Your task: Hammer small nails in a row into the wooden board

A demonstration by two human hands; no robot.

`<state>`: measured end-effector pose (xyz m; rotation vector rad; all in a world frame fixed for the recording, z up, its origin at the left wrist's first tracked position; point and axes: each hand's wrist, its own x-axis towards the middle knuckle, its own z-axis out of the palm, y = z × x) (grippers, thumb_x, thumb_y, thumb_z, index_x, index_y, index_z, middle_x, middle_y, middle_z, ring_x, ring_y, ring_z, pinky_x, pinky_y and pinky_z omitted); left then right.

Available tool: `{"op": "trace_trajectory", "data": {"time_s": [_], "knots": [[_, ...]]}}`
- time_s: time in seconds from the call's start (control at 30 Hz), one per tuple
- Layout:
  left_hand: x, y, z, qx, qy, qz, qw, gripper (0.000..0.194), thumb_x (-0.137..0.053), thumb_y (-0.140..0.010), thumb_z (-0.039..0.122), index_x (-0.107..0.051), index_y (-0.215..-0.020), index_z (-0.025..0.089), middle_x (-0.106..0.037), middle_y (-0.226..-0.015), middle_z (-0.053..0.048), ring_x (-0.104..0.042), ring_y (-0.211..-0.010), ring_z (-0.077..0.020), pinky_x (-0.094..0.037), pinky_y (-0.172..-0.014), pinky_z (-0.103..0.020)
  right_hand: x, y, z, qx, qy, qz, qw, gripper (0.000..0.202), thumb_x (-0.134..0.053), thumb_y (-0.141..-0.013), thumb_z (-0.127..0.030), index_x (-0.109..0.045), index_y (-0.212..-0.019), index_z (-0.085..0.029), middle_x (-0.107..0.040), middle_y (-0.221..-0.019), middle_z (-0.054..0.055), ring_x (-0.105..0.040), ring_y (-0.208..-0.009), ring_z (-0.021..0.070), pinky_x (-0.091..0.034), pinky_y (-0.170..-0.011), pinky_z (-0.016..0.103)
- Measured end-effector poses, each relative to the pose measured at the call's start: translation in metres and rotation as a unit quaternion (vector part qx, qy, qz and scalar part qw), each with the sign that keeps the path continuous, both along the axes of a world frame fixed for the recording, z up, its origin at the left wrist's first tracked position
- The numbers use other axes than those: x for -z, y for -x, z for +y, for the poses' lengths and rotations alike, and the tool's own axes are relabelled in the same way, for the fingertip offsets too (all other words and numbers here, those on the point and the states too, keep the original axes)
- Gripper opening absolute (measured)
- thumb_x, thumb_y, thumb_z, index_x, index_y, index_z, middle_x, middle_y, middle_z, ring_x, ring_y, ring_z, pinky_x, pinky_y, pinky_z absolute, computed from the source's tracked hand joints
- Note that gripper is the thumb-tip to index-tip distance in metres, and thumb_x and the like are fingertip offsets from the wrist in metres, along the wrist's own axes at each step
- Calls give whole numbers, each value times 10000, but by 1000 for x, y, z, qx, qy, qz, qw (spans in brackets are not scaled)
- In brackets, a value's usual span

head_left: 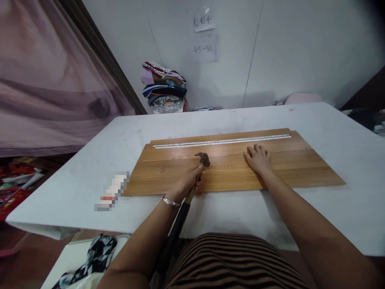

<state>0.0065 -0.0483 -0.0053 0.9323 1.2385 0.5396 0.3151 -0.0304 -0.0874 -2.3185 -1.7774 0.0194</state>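
A wooden board [231, 176] lies on the white table, with two pale measuring strips [222, 141] along its far side. My left hand [190, 181] is wrapped round the handle of a hammer [205, 159], close below its dark head, which is over the left-centre of the board. The handle slants down towards my body. Just right of the head runs a row of small dark dots or nails [224, 166]. Several loose nails [160, 170] lie on the board's left part. My right hand [258, 159] rests on the board right of the row, palm down, fingers apart, holding nothing.
The white table [105, 140] extends round the board. A blurred-out item [112, 192] lies left of the board. Folded cloths [165, 86] are stacked beyond the far edge, by the wall. At the lower left, patterned cloth [100, 253] lies on a pale surface; a pink curtain [54, 80] hangs left.
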Motion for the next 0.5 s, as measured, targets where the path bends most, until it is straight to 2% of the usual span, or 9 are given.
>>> {"op": "trace_trajectory", "data": {"time_s": [0.5], "knots": [[-3, 0, 1, 5, 5, 2, 1000, 333, -493, -909, 452, -555, -1075, 170, -456, -630, 61, -339, -389, -36, -265, -360, -161, 3, -2, 1, -3, -1, -7, 1000, 484, -293, -965, -480, -587, -1250, -223, -499, -1413, 141, -377, -1309, 302, -285, -1044, 519]]}}
